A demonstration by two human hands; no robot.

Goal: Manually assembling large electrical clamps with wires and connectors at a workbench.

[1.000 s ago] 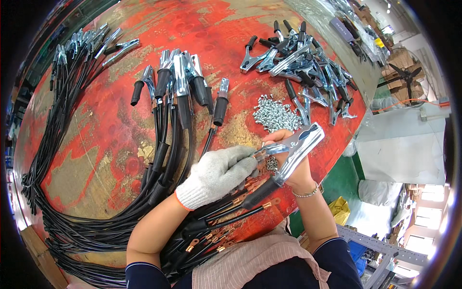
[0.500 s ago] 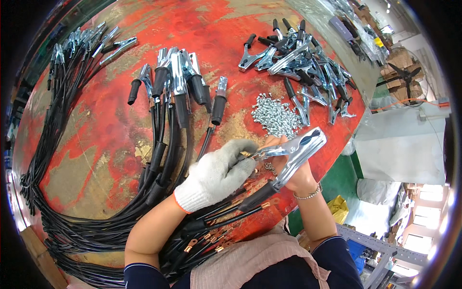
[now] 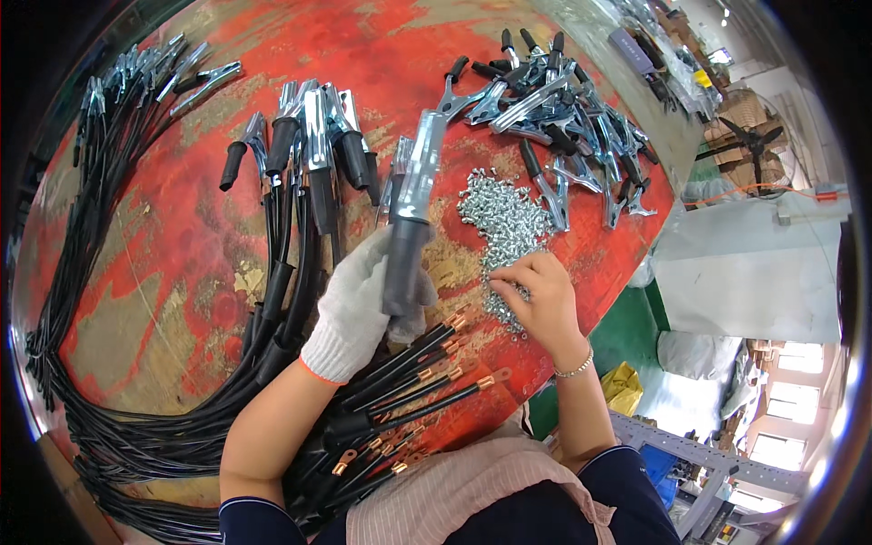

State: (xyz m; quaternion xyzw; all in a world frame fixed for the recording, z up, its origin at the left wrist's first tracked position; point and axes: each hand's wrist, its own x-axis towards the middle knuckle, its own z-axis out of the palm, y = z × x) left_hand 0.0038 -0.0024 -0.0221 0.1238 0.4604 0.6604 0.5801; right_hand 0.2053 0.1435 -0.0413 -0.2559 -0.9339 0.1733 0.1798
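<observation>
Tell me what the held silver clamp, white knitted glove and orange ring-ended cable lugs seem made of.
Silver clamp: probably plated steel (mirror-like glints); its matte black handle sleeve, perhaps rubber or plastic.
White glove: apparently cotton or blend, from its matte knit.
Orange cable lugs: likely bare copper, from their warm metallic sheen.

We could pass a hand over the bare worktop (image 3: 177,250) between the outer left cable bundle (image 3: 73,245) and the middle clamps (image 3: 316,136). The upright clamp (image 3: 420,182) obstructs us at the left hand (image 3: 352,304); heaped clamps (image 3: 581,127) and loose fasteners (image 3: 509,218) block the way beyond the right hand (image 3: 540,295), copper-ended cables (image 3: 418,352) its near left.
</observation>
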